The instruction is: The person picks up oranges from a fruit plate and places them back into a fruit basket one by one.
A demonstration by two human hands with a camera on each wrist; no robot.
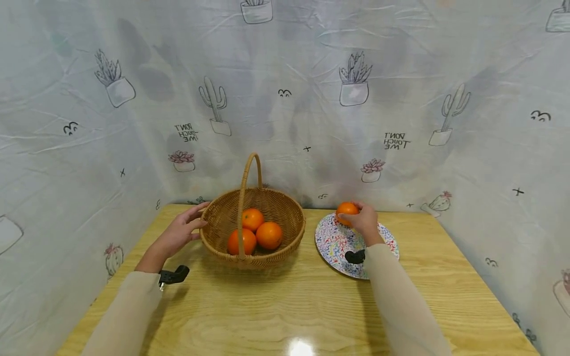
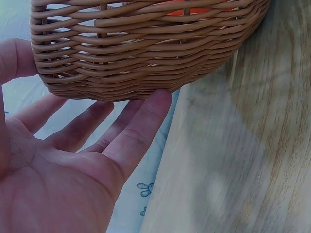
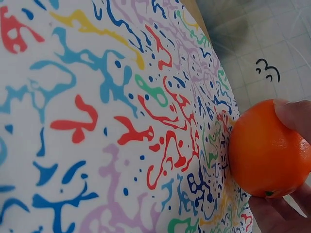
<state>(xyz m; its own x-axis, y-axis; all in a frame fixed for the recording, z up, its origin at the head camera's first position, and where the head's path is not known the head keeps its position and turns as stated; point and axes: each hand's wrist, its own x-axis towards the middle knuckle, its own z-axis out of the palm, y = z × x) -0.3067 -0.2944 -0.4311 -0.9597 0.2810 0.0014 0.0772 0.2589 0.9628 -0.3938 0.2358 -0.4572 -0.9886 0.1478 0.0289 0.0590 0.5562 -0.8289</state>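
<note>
A wicker basket with an arched handle stands on the table, and inside it lie three oranges. At the basket's left side is my left hand, its fingers spread against the outer wall. In the left wrist view, fingertips touch the woven wall from outside. My right hand grips another orange between thumb and fingers, at the far edge of a round plate with a colourful squiggle pattern. In the right wrist view, this orange appears against the plate's surface.
The wooden table carries the basket on the left and the plate on the right. Behind and at both sides hangs a pale cloth printed with potted plants. Each wrist wears a small black device.
</note>
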